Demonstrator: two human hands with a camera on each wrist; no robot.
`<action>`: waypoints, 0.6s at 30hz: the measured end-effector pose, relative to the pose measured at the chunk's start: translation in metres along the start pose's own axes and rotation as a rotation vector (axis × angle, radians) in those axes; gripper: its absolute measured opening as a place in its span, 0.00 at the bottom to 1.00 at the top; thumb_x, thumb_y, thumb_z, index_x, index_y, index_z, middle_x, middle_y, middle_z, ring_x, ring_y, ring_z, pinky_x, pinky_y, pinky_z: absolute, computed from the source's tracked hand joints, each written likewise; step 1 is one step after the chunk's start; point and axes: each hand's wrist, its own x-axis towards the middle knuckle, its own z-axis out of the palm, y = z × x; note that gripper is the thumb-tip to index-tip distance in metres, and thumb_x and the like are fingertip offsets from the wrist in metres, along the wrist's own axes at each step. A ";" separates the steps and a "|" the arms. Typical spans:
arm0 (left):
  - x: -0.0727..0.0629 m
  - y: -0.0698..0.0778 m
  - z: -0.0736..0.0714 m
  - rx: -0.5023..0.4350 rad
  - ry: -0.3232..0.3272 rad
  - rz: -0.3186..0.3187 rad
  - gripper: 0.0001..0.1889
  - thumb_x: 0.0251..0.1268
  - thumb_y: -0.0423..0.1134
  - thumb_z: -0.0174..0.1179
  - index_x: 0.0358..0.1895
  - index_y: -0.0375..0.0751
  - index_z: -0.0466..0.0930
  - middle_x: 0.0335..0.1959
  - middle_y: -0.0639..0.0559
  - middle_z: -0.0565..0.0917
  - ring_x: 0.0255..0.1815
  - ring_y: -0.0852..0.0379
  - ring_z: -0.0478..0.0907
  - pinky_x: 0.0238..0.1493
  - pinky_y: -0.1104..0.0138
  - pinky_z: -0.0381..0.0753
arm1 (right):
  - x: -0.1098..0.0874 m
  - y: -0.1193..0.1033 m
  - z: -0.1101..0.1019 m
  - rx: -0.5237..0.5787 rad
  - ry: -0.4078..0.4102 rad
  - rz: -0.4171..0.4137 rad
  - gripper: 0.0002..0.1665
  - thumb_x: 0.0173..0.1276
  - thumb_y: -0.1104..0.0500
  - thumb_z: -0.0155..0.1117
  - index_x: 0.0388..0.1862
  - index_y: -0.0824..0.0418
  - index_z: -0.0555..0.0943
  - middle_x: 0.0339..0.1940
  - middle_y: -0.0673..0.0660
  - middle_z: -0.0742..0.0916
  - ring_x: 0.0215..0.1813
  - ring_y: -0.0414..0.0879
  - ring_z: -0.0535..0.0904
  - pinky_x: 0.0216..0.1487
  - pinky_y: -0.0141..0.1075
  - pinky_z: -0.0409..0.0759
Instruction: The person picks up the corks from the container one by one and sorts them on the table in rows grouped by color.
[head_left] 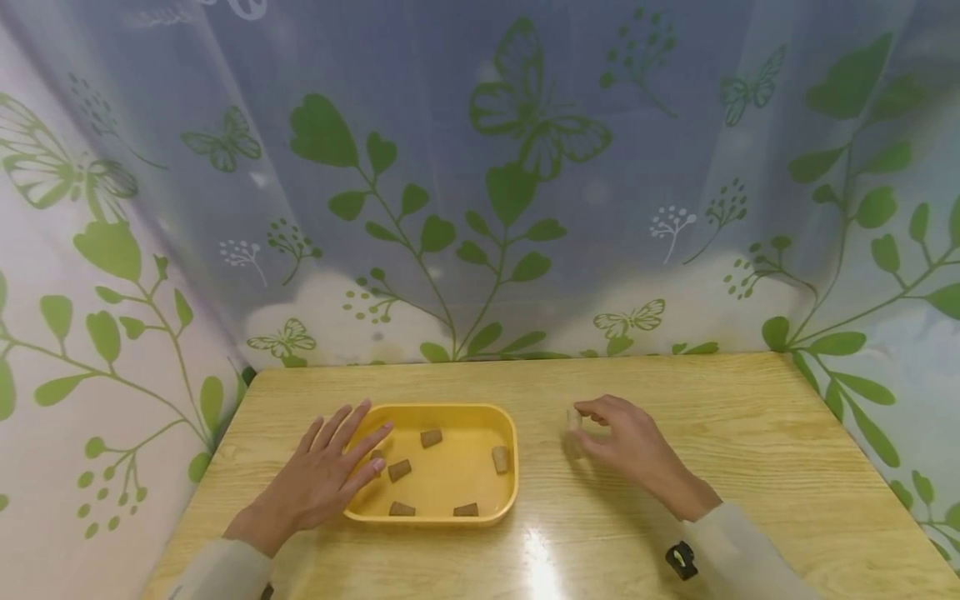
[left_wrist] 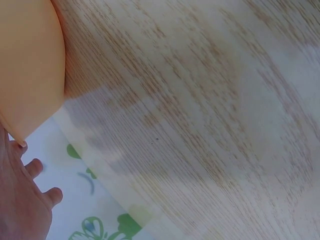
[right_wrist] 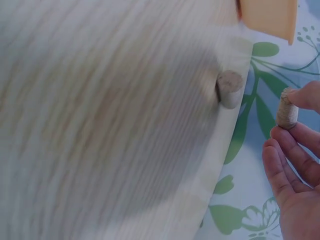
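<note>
A yellow tray (head_left: 442,519) stands on the table, with several brown corks inside, among them a cork (head_left: 431,437) toward the back and another (head_left: 500,459) by the right wall. My left hand (head_left: 318,475) lies over the tray's left rim, fingers spread, partly covering one cork. To the right of the tray, my right hand (head_left: 630,437) pinches a cork (right_wrist: 287,110) between thumb and fingers, upright. Close by, a second cork (right_wrist: 230,90) stands on end on the table in the right wrist view. In the head view the held cork is blurred.
The wooden table (head_left: 772,450) backs onto a curtain (head_left: 420,250) printed with green leaves and butterflies, which also hangs along both sides. A bright reflection shows on the tabletop in front of the tray.
</note>
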 end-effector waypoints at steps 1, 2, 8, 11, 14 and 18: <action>0.000 0.000 0.000 -0.002 0.000 -0.001 0.30 0.90 0.60 0.46 0.87 0.60 0.64 0.92 0.42 0.52 0.89 0.31 0.54 0.82 0.26 0.53 | -0.001 0.002 0.000 -0.004 -0.001 0.001 0.22 0.72 0.56 0.78 0.62 0.62 0.89 0.52 0.56 0.92 0.52 0.56 0.89 0.53 0.53 0.90; 0.000 0.000 0.000 -0.002 -0.001 -0.002 0.30 0.90 0.60 0.45 0.87 0.60 0.64 0.92 0.42 0.52 0.89 0.31 0.54 0.81 0.26 0.53 | -0.002 0.004 0.000 -0.011 -0.002 0.001 0.22 0.72 0.56 0.78 0.62 0.62 0.89 0.52 0.56 0.92 0.52 0.55 0.89 0.53 0.53 0.90; 0.000 0.001 -0.002 -0.015 -0.003 -0.003 0.30 0.90 0.60 0.46 0.87 0.60 0.64 0.91 0.41 0.53 0.89 0.31 0.53 0.82 0.26 0.53 | -0.008 0.016 -0.001 -0.040 0.001 0.002 0.21 0.71 0.57 0.79 0.61 0.62 0.89 0.51 0.55 0.92 0.50 0.54 0.90 0.51 0.51 0.91; 0.000 0.001 -0.002 -0.020 -0.006 -0.003 0.30 0.90 0.60 0.46 0.87 0.60 0.64 0.91 0.41 0.54 0.89 0.31 0.53 0.82 0.26 0.53 | -0.012 0.021 -0.001 -0.055 -0.003 0.002 0.21 0.71 0.58 0.79 0.60 0.63 0.90 0.49 0.56 0.92 0.49 0.54 0.89 0.50 0.50 0.91; 0.000 0.001 -0.002 -0.018 -0.003 -0.001 0.30 0.90 0.60 0.46 0.87 0.59 0.64 0.91 0.41 0.54 0.89 0.31 0.53 0.82 0.25 0.53 | -0.015 0.025 -0.001 -0.065 -0.009 0.004 0.21 0.71 0.59 0.79 0.60 0.63 0.90 0.48 0.55 0.92 0.49 0.53 0.89 0.49 0.50 0.91; 0.000 0.002 -0.001 -0.015 0.003 0.001 0.30 0.90 0.59 0.46 0.87 0.59 0.65 0.91 0.40 0.54 0.89 0.31 0.54 0.81 0.25 0.54 | -0.019 0.031 0.000 -0.073 -0.010 -0.004 0.20 0.71 0.59 0.79 0.59 0.63 0.90 0.47 0.54 0.92 0.48 0.51 0.89 0.48 0.48 0.90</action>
